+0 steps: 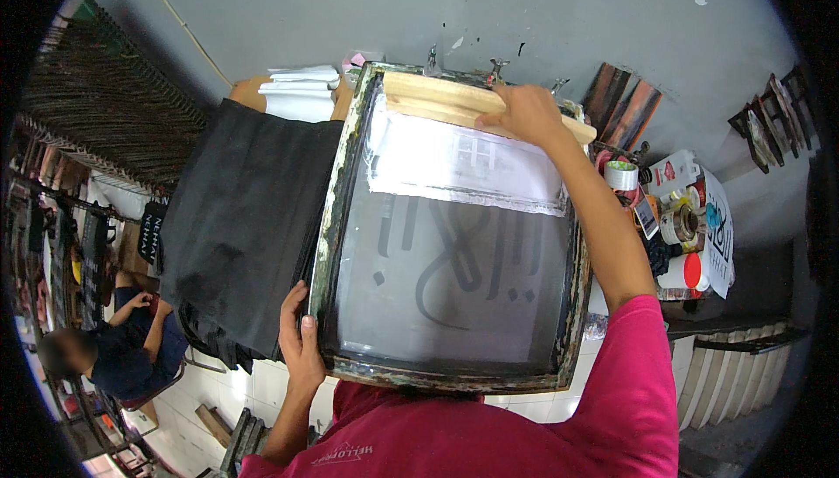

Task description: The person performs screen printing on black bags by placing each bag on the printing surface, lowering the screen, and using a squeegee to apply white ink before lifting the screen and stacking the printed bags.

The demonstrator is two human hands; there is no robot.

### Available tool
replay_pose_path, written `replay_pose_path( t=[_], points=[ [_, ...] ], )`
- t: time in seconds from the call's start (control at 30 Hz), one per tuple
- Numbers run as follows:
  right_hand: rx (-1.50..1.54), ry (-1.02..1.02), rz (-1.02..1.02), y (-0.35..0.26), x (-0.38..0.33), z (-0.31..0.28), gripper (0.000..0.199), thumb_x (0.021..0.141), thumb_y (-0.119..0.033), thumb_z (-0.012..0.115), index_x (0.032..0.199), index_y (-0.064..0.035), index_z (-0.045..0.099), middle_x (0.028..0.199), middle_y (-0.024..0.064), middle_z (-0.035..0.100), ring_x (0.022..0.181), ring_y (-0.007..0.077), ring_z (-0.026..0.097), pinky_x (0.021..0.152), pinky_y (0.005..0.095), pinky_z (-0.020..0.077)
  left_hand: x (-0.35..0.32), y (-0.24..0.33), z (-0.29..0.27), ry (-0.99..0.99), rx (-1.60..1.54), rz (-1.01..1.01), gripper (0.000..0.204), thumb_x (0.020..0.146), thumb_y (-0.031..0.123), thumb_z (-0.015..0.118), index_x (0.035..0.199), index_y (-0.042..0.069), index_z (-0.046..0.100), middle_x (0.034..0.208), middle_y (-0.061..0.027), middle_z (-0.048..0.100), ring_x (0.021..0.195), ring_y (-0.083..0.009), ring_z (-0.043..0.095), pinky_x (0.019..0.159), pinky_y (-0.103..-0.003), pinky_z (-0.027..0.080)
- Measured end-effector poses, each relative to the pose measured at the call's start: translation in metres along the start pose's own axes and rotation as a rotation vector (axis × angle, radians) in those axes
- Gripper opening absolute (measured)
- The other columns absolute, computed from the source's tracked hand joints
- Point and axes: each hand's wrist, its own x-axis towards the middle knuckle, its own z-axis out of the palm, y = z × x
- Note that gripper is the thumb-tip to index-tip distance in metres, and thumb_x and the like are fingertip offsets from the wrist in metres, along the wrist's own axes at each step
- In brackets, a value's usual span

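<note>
Your right grip [528,116] pinches the squeegee [428,98]; white coating [437,159] just below it, mesh [454,338] beyond yet uncoated. Left grip [301,351] touches the frame [437,378], closure unclear.

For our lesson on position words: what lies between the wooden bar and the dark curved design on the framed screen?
A ragged white band lies between the wooden bar and the dark curved design, as the head view shows.

Soft light fills a clear centre; edges bend into black corners.
</note>
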Motion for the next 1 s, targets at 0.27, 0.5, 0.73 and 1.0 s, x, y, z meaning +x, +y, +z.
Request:
replay_pose_path(
  t=[0.27, 0.5, 0.73, 1.0],
  points=[
    [0.042, 0.12, 0.009, 0.025, 0.021, 0.002, 0.056, 0.073, -0.057, 0.083, 0.097, -0.0071, 0.074, 0.083, 0.0186, 0.072, 0.083, 0.0398, 0.07, 0.074, 0.0493, 0.0536, 0.154, 0.076, 0.04, -0.133, 0.037, 0.325, 0.051, 0.097, 0.02, 0.068, 0.141, -0.003, 0.055, 0.143, -0.0208, 0.059, 0.137, -0.0316, 0.052, 0.117, -0.042, 0.035],
    [-0.021, 0.165, 0.198, 0.028, -0.006, 0.012, 0.065, 0.069, -0.066, 0.081, 0.093, -0.0057, 0.076, 0.081, 0.0179, 0.073, 0.081, 0.0381, 0.072, 0.072, 0.0484, 0.055, 0.338, 0.107, 0.143, -0.348, 0.559, 0.701, 0.047, 0.084, 0.028, 0.078, 0.123, 0.003, 0.068, 0.114, -0.0197, 0.072, 0.112, -0.0363, 0.066, 0.102, -0.046, 0.047],
    [-0.124, 0.107, 0.266, 0.015, -0.03, 0.007, 0.066, 0.069, -0.071, 0.079, 0.091, -0.0086, 0.077, 0.083, 0.0138, 0.075, 0.081, 0.0334, 0.074, 0.073, 0.0473, 0.0562, 0.344, 0.085, 0.163, -0.404, 0.578, 0.559, 0.045, 0.081, 0.041, 0.08, 0.11, 0.007, 0.076, 0.091, -0.0178, 0.076, 0.09, -0.036, 0.072, 0.082, -0.048, 0.052],
    [-0.112, 0.114, 0.218, -0.002, -0.072, 0.012, 0.066, 0.068, -0.071, 0.078, 0.085, -0.0079, 0.076, 0.082, 0.0123, 0.074, 0.079, 0.0312, 0.073, 0.068, 0.0457, 0.0561, 0.281, 0.094, 0.133, -0.448, 0.487, 0.535, 0.035, 0.083, 0.034, 0.08, 0.099, 0.003, 0.077, 0.088, -0.0179, 0.075, 0.084, -0.0342, 0.071, 0.075, -0.045, 0.051]
  ],
)
